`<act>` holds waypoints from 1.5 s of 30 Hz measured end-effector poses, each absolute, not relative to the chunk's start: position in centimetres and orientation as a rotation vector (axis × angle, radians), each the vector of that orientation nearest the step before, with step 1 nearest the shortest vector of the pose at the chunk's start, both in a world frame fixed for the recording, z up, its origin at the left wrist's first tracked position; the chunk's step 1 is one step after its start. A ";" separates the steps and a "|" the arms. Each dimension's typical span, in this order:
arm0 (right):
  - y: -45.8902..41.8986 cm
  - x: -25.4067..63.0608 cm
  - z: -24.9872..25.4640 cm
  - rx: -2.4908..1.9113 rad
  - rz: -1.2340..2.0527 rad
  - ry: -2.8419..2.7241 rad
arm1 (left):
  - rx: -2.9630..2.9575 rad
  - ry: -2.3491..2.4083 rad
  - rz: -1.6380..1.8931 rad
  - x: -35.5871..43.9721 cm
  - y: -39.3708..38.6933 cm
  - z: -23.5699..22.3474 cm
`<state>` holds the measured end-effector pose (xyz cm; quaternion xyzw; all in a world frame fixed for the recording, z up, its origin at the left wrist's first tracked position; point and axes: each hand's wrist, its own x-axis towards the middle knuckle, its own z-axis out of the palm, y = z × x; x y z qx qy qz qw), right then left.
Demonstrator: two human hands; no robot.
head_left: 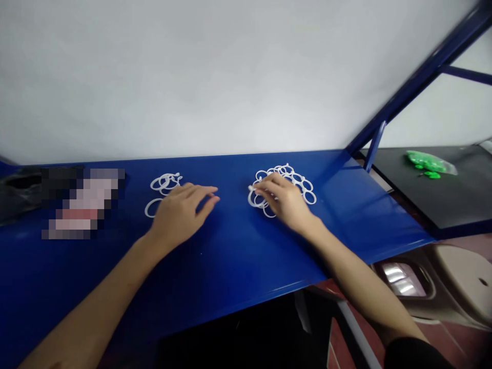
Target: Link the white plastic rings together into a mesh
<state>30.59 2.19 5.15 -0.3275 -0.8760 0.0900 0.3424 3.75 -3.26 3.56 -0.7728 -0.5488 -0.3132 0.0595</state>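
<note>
Small workshop or assembly space, type not certain
A blue metal worktable [230, 256] is standing against a pale wall [211, 77], with a plastic stool [461, 277] sitting beside it on red floor tiles [472, 344].

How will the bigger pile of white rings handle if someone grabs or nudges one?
The piled white rings look thin and hold round shapes, so probably light and fairly stiff. Lying mostly flat on the blue table, one would likely slide rather than roll. They overlap and have small knobs, so neighbours may snag.
</note>
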 end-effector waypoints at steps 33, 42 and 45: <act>6.0 40.9 7.7 -1.583 0.496 -2.293 | -2.471 -2.130 -0.417 -2.4 -2.3 4.5; 5.4 39.1 7.3 -1.430 0.397 -2.283 | -2.567 -2.168 -0.788 1.9 -3.2 5.1; 5.0 38.8 7.4 -1.395 0.439 -2.324 | -2.595 -2.164 -0.904 2.9 -3.5 4.7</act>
